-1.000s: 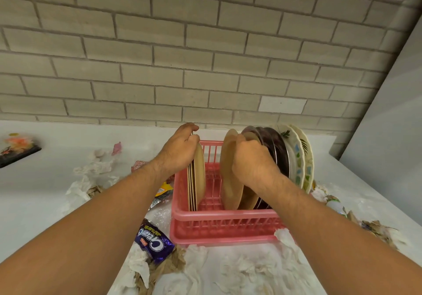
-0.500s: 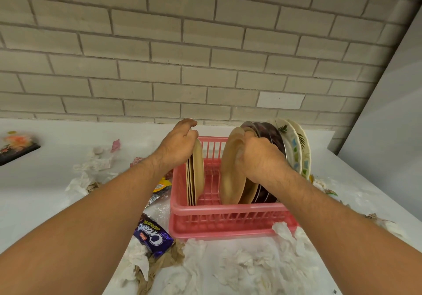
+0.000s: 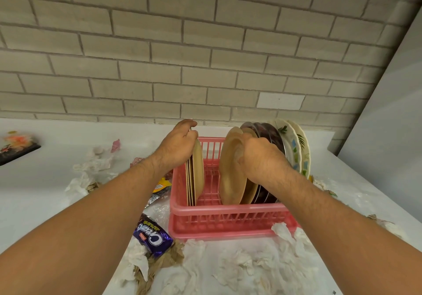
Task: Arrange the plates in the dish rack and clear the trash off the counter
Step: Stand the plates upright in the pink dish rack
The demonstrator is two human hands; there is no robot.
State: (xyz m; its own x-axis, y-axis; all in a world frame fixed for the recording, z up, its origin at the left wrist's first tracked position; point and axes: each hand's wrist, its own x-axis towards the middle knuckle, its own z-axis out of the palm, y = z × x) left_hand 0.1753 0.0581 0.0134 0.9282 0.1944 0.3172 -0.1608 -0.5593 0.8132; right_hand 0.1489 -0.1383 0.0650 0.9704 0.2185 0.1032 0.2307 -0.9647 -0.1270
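Plates stand on edge in the pink dish rack on the white counter, their faces turned left and right, so each disc runs front to back across the rack. At the left end, a thin stack of tan plates is upright, at least three edges showing; the left hand is closed over its top rim. Toward the right, two tan plates lean rightward against dark plates, whose number cannot be told, and two white floral plates at the far end. The right hand is curled over the top of the two tan plates, gripping them. An open gap separates the groups. Crumpled white tissues lie in front of the rack, with more to its left, and a purple biscuit wrapper sits by its front-left corner.
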